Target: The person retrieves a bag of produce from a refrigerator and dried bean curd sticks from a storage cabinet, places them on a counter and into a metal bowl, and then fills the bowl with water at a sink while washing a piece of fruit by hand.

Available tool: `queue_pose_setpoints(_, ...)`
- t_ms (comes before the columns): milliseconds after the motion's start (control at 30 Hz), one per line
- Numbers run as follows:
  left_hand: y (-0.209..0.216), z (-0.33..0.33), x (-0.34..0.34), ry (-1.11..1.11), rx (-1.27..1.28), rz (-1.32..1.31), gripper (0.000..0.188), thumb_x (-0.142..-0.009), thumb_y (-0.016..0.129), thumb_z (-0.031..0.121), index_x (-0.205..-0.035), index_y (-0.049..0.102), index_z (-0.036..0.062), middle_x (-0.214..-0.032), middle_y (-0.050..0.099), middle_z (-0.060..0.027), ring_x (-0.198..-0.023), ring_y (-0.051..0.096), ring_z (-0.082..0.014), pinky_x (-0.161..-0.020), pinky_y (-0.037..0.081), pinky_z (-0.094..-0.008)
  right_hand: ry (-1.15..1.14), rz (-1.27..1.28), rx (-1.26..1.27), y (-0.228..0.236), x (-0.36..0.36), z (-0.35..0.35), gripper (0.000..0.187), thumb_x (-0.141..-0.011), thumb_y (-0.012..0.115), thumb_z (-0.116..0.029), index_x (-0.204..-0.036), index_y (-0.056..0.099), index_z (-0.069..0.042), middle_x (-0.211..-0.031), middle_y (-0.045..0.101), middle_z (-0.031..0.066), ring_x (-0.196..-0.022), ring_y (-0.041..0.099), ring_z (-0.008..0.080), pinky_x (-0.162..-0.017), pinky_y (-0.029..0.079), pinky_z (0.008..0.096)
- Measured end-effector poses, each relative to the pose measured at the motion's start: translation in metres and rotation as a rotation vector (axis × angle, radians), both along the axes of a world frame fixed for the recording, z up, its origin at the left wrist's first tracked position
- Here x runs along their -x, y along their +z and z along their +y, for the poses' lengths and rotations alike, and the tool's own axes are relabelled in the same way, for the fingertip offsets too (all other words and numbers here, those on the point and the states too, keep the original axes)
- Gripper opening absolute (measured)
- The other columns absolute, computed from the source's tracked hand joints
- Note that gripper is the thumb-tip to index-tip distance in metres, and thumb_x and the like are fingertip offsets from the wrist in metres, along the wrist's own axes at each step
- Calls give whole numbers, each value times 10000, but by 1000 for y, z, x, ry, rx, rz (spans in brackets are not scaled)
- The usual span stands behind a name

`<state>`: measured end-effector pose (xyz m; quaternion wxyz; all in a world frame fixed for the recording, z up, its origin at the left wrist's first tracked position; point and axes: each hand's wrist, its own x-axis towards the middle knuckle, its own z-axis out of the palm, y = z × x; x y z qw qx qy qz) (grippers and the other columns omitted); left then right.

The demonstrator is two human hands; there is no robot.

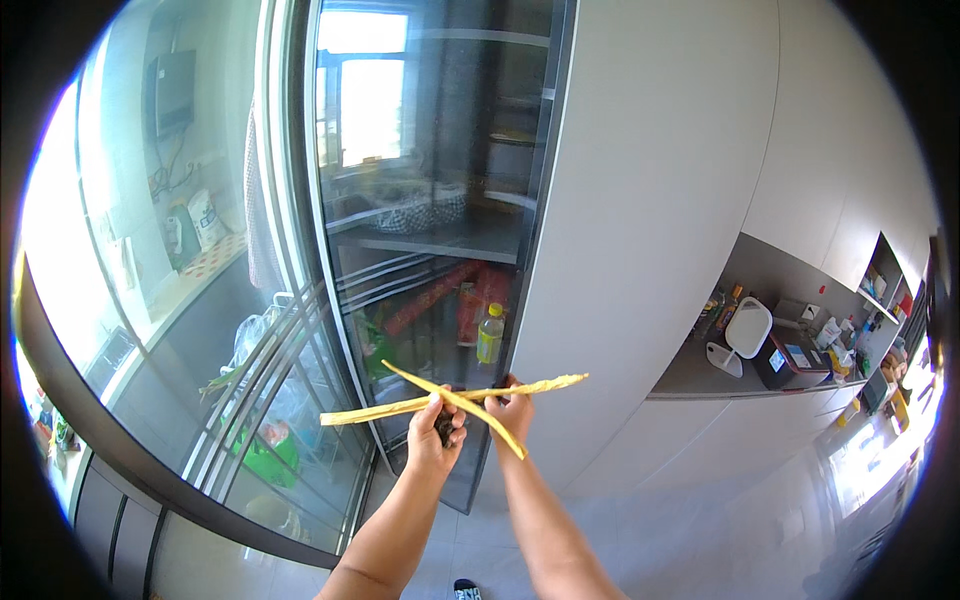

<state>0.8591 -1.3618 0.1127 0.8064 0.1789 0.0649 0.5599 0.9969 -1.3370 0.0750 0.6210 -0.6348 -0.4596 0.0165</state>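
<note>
Two long, yellow, wrinkled sticks that look like dried bean curd sticks cross in front of me. One dried bean curd stick [375, 412] runs nearly level through both hands. The other stick [506, 437] slants down to the right across it, pinched under the thumb of my left hand [434, 445]. Dark, crinkled pieces [445, 428] also sit in the curled fingers of that hand; their kind is unclear. My right hand [514, 412] is closed around the level stick near its right part. Something dark shows beside its fingers, too small to make out.
Ahead stands a glass-fronted cabinet [440, 245] with a yellow-capped bottle [490, 334] and red packages [468, 300]. A glass partition [300, 420] lies left. Tall pale cabinet doors [640, 200] rise at right, beyond them a cluttered counter [690, 376].
</note>
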Motion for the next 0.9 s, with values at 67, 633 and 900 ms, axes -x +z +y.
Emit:
queue_pose_setpoints(67,6,24,-24,2,-2,-10,203,-877,541,220,-1028,533,84,-734,504,4,-613,469,-113,-423,339,-196,104,182,19,19,-15,8,358,-707,646,-126,-1017,575,39,-948,599,192,-923,572,326,-809,451,380)
queue_pose_setpoints(633,25,106,-97,108,26,25,186,-861,578,189,-968,551,39,-703,516,-29,-584,499,-129,-423,365,-209,-247,-126,222,5,-74,88,282,-684,705,-319,-718,650,-45,-685,619,129,-633,580,304,-583,452,380)
queue_pose_setpoints(900,21,36,-33,251,263,103,224,-859,571,241,-1010,523,82,-729,477,-8,-620,480,-124,-425,330,-210,918,746,-19,23,-16,-4,749,-749,677,-114,-1365,257,-49,-1120,449,61,-849,514,122,-695,472,225)
